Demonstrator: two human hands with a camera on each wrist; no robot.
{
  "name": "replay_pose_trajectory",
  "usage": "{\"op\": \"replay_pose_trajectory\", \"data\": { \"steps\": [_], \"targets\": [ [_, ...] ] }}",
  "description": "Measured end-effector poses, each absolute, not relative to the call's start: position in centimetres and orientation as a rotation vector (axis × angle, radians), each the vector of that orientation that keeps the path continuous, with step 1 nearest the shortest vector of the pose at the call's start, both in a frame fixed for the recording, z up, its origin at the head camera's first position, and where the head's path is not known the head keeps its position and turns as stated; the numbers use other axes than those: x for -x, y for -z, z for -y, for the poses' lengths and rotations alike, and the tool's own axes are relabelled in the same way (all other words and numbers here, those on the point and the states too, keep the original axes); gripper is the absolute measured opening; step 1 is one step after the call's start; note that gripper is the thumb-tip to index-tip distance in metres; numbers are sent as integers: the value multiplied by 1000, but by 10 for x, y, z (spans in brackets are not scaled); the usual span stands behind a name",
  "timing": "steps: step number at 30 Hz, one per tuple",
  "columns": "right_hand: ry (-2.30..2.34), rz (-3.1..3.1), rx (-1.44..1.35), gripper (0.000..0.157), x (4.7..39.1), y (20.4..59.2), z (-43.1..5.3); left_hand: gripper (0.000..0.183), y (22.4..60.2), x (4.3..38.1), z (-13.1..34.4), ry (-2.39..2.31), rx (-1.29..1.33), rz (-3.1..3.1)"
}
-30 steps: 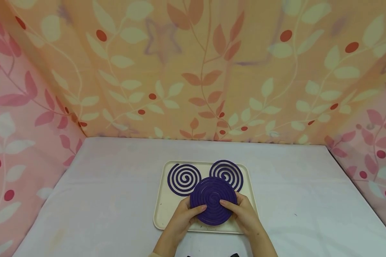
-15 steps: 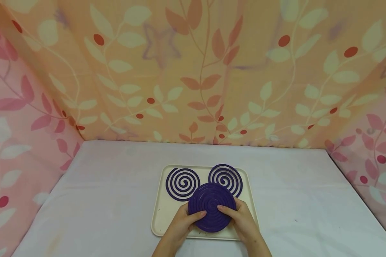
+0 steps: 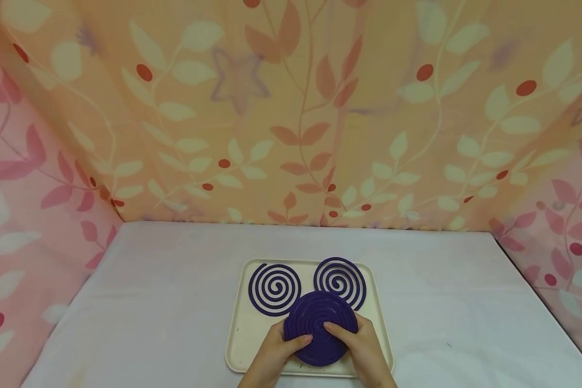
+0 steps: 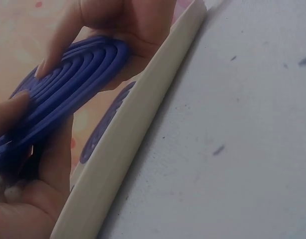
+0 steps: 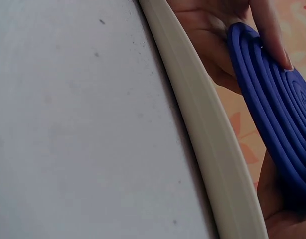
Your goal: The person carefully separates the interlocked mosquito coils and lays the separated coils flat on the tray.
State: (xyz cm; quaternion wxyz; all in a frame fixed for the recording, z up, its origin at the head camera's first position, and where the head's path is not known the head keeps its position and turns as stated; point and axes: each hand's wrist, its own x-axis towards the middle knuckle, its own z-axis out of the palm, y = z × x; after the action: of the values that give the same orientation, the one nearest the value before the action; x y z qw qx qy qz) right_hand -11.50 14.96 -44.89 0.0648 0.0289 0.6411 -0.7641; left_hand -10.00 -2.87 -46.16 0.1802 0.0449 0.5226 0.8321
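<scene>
Between both hands is a purple mosquito coil disc, its spiral rings packed tightly together. My left hand grips its left edge, thumb on top and fingers underneath. On the opposite edge my right hand grips it the same way, with the thumb near the centre. The left wrist view shows the disc tilted, its rings stepped. It is held over the front of a cream tray. Two loose, open-wound coils lie at the tray's back: a left coil and a right coil, partly overlapped by the disc.
The tray rests on a white-covered table, and the right coil reaches over the tray's back rim. Small dark crumbs dot the cloth. Flowered curtains enclose the back and sides.
The whole scene has shifted lower in the head view as the camera tilts up. Both hands keep their hold on the disc, with the thumbs barely shifted.
</scene>
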Motion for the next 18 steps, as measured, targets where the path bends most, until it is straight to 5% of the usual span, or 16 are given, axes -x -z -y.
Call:
{"op": "replay_pose_trajectory", "data": {
  "steps": [18],
  "targets": [
    [2297, -2032, -111, 37, 111, 447, -144, 43, 459, 96, 30, -2352, -96, -1501]
  ]
}}
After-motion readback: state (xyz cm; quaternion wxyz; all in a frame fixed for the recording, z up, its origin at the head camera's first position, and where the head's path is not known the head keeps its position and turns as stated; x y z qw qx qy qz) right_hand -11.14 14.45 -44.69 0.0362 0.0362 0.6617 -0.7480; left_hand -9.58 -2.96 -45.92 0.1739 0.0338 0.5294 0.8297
